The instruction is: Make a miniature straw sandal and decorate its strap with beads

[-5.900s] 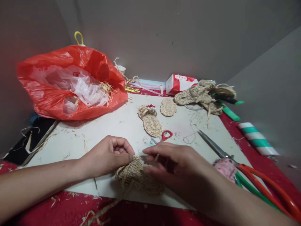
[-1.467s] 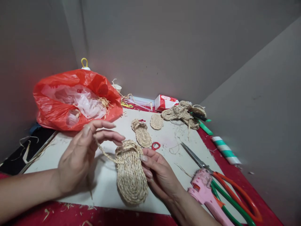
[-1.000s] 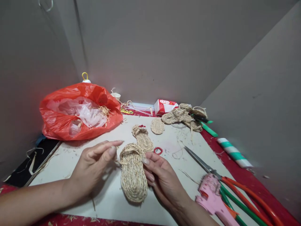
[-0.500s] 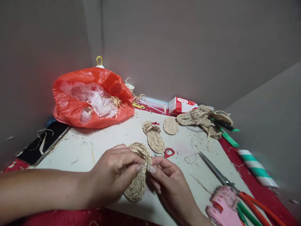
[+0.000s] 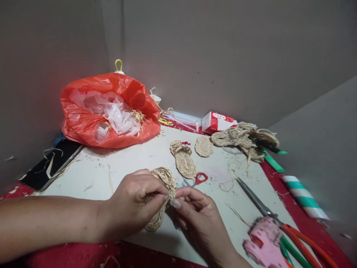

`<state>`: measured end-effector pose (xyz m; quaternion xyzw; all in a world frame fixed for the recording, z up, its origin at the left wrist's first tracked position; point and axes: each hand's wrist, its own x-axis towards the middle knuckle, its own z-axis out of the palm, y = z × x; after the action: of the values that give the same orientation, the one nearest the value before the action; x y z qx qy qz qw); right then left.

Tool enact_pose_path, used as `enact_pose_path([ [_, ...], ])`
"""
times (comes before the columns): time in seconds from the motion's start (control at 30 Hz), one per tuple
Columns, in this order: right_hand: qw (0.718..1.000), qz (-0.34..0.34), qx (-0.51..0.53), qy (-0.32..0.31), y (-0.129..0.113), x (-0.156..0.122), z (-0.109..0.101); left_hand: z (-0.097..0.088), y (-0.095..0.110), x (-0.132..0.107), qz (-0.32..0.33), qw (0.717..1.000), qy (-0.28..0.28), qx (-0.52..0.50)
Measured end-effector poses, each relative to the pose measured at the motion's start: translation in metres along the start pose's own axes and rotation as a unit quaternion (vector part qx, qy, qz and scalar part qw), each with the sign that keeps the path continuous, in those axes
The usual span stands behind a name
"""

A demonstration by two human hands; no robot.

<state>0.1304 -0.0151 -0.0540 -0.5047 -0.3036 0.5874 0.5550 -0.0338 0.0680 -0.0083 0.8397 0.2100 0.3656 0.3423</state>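
Between my hands is a woven straw slipper sole, oval, made of coiled braid and tilted on its side. My left hand is closed on it from the left, thumb and forefinger pinching its right edge. My right hand meets that spot from the right, its thumb and forefinger pinched at the sole's edge; whether a thread or needle is between them I cannot make out. Just beyond lies a small straw slipper with red and white beads. Red-handled small scissors lie near my right hand.
A red plastic bag holding straw scraps stands at the back left, by a black phone. More straw slippers and a red-white box are behind. Large shears and a pink object lie to the right.
Both hands and the sole have shifted slightly left, with the fingertips still together at its edge. More of the small scissors' blades now shows. The view has tilted a little.
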Motion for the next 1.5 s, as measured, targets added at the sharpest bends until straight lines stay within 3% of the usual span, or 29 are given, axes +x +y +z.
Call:
enact_pose_path([
  [0.43, 0.998, 0.019, -0.016, 0.056, -0.013, -0.009, 0.018, -0.001, 0.002, 0.001, -0.028, 0.999, -0.025, 0.026],
  [0.63, 0.988, -0.024, -0.118, 0.096, -0.01, -0.01, 0.018, 0.0, 0.002, 0.0, -0.036, 0.998, -0.034, 0.04],
  [0.77, 0.979, -0.058, -0.179, 0.079, -0.001, -0.008, 0.014, 0.001, 0.003, 0.0, -0.035, 0.997, -0.057, 0.037],
  [1.0, 0.986, -0.029, -0.123, 0.113, -0.009, -0.01, 0.021, -0.002, 0.004, 0.002, -0.016, 0.996, -0.084, 0.02],
  [1.2, 0.985, -0.012, -0.126, 0.115, -0.014, -0.013, 0.024, -0.003, 0.013, 0.004, -0.131, 0.987, -0.073, 0.053],
  [1.5, 0.982, -0.038, -0.145, 0.115, -0.006, -0.007, 0.016, -0.002, 0.012, -0.005, -0.088, 0.983, -0.147, 0.062],
])
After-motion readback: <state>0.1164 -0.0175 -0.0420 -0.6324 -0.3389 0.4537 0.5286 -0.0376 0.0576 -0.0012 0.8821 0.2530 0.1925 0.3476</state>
